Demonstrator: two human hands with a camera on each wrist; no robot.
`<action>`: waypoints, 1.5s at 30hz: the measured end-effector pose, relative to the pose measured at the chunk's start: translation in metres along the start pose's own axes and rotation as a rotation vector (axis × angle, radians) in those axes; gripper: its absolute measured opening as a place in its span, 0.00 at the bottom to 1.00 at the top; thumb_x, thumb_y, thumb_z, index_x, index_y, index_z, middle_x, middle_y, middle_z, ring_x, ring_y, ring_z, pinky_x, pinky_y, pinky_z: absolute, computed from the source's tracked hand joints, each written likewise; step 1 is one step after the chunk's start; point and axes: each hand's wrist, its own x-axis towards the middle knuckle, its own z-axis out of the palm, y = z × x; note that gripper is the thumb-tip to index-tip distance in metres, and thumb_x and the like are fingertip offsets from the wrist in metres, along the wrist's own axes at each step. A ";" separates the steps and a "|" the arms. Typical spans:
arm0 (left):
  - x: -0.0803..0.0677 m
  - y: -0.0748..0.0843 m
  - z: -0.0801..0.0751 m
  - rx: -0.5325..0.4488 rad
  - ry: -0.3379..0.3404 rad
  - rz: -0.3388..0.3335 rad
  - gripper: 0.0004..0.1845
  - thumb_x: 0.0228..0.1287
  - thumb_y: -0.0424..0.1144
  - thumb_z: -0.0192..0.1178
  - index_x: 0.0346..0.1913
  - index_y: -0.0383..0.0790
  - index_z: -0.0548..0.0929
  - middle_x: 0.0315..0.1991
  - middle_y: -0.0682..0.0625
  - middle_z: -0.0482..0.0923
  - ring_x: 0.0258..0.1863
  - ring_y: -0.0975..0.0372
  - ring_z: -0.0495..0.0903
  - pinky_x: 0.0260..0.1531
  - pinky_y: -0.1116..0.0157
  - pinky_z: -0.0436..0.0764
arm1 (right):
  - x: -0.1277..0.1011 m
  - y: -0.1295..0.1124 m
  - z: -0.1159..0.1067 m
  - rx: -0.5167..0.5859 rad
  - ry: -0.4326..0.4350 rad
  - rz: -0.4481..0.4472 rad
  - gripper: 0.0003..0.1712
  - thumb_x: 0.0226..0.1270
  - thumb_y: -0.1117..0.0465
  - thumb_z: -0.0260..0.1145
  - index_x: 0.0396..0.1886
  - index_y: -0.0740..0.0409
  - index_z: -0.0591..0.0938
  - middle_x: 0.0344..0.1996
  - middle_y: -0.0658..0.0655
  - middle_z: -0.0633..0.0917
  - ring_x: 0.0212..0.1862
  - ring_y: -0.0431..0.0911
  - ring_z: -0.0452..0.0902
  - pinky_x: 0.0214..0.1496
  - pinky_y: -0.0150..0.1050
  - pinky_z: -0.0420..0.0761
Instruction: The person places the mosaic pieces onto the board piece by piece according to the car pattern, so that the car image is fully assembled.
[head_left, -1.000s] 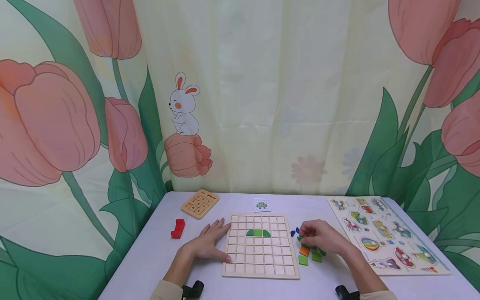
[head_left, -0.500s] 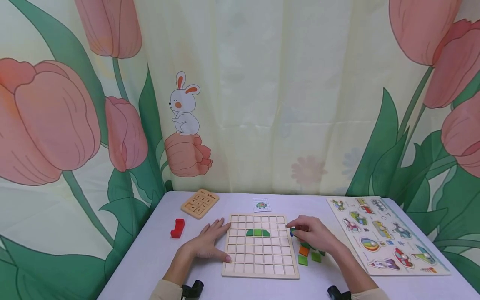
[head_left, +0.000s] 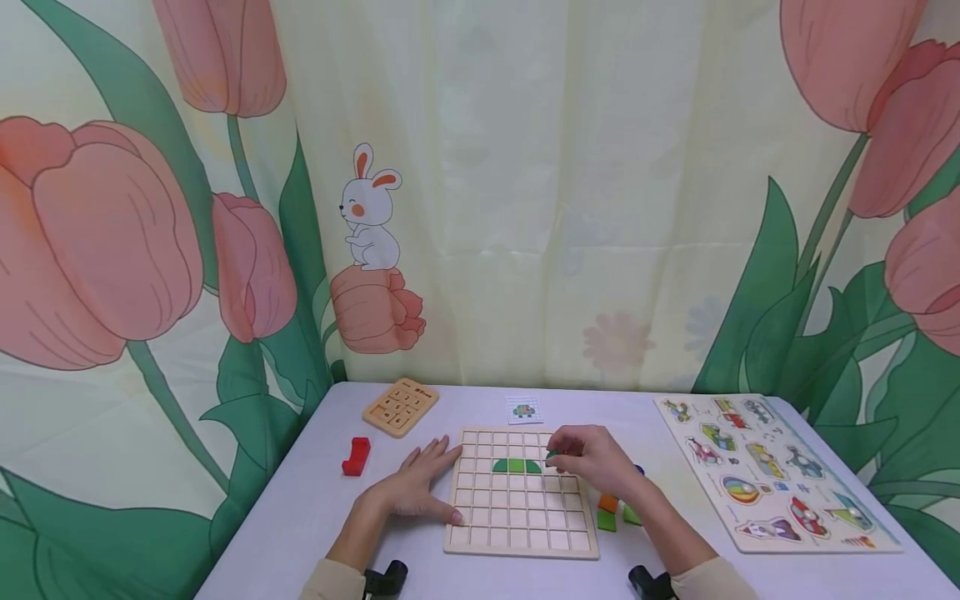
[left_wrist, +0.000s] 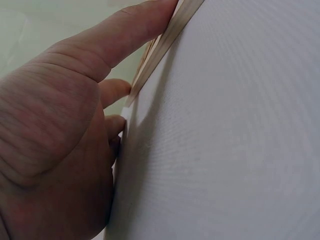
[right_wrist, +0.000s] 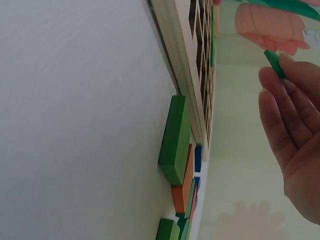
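Currently, a green piece point(right_wrist: 274, 64) is pinched in the right hand point(head_left: 594, 458) above the board point(head_left: 517, 517); the crosswise green row point(head_left: 516, 466) is seen at its nine o'clock, the spread left hand point(head_left: 415, 483) beyond.

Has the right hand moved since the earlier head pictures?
Yes: the right hand has moved leftward, from beside the grid board to over its right side.

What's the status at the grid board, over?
Left hand touching grid board. Right hand pinching green piece above board. Nothing visible in between.
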 end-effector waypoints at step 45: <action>-0.001 -0.001 0.000 -0.014 -0.008 -0.022 0.61 0.45 0.69 0.76 0.83 0.58 0.60 0.86 0.46 0.47 0.86 0.48 0.40 0.82 0.37 0.39 | 0.054 -0.036 0.090 -0.170 -0.226 -0.051 0.06 0.68 0.65 0.73 0.31 0.51 0.85 0.25 0.46 0.86 0.26 0.34 0.75 0.31 0.28 0.77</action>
